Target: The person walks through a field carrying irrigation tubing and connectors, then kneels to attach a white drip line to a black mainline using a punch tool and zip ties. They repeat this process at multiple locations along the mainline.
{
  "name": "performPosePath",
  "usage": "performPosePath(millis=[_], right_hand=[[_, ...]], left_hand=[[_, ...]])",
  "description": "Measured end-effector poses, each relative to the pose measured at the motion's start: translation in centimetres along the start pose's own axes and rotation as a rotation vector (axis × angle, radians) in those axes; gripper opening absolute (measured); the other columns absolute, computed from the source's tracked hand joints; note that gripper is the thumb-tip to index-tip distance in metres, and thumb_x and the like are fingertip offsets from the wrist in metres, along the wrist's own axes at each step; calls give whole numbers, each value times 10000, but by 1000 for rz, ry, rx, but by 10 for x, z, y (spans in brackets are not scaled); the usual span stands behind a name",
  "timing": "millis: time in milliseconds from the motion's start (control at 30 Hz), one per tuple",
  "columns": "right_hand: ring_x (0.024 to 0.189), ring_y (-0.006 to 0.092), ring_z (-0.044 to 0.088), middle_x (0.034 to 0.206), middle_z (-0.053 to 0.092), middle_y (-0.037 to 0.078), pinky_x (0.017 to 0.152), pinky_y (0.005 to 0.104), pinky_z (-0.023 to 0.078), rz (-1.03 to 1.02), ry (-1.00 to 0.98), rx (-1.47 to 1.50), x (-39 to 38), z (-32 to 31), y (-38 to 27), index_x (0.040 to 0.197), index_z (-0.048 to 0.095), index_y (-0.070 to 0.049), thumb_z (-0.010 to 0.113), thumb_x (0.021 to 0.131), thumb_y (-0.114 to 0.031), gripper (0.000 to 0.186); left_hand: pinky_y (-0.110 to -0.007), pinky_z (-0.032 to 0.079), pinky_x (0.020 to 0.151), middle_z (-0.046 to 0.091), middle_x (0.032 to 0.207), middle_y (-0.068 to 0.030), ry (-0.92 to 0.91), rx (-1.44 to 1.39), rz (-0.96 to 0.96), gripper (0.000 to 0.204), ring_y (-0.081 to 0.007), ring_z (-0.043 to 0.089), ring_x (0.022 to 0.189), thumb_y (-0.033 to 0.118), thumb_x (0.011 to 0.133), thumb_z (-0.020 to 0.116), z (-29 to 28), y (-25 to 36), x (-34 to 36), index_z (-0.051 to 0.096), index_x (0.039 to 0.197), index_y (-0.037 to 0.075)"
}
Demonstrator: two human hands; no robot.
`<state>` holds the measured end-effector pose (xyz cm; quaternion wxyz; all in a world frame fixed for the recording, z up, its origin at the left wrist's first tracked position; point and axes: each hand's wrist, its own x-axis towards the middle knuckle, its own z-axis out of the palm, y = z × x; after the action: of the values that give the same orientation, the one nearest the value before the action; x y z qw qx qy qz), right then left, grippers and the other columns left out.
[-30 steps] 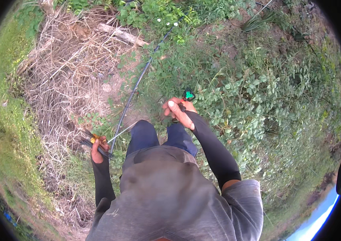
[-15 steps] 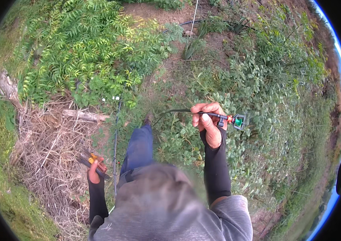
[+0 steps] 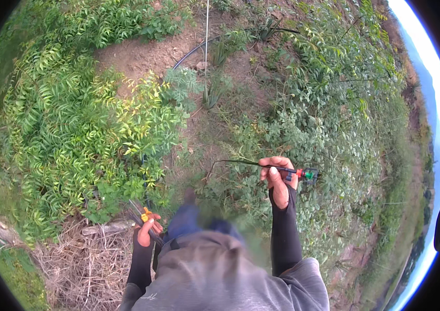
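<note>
My right hand [image 3: 280, 191] is closed around the dark stem of a small irrigation sprinkler [image 3: 310, 175]. Its red collar and green-and-black head stick out to the right of the fingers. A thin dark tube [image 3: 233, 161] runs left from the grip and bends down at its far end. Lower on the left, my left hand [image 3: 146, 233] is wrapped around a bundle of thin dark stick-like pieces [image 3: 136, 209]. An orange-yellow part [image 3: 146, 214] shows at the thumb; its exact kind is unclear.
Leafy green bushes [image 3: 69, 129] fill the left, and low plants [image 3: 328, 155] spread along the right. Dry cut stalks [image 3: 95, 269] lie heaped by a log [image 3: 108, 228] at lower left. Ahead, a dark hose [image 3: 189, 55] crosses bare soil near a taut pale line [image 3: 207, 36].
The view has moved forward over the ground, and the dry heap sits lower. Both hands appear lower in the picture, the left also farther right. Each keeps its hold.
</note>
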<state>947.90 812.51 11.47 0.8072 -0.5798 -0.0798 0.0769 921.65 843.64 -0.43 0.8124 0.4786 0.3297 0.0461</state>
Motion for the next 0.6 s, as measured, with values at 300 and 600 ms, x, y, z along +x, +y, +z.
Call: performPosePath(millis=[300, 600], right_hand=[[822, 157, 518, 1114, 570, 183, 708, 253, 442, -695, 167, -14, 143, -19, -144, 1200, 469, 11, 480, 951, -72, 262], [965, 235, 529, 1245, 490, 298, 808, 303, 462, -1141, 406, -757, 337, -31, -230, 1155, 514, 30, 485, 944, -63, 233]], left_hand=[[-263, 475, 568, 600, 1001, -124, -169, 57, 4, 226, -165, 612, 653, 189, 863, 566, 39, 65, 109, 531, 1011, 22], [-266, 473, 573, 598, 1016, -126, -206, 85, 39, 277, -171, 616, 681, 214, 855, 580, 132, 85, 208, 539, 1031, 5]])
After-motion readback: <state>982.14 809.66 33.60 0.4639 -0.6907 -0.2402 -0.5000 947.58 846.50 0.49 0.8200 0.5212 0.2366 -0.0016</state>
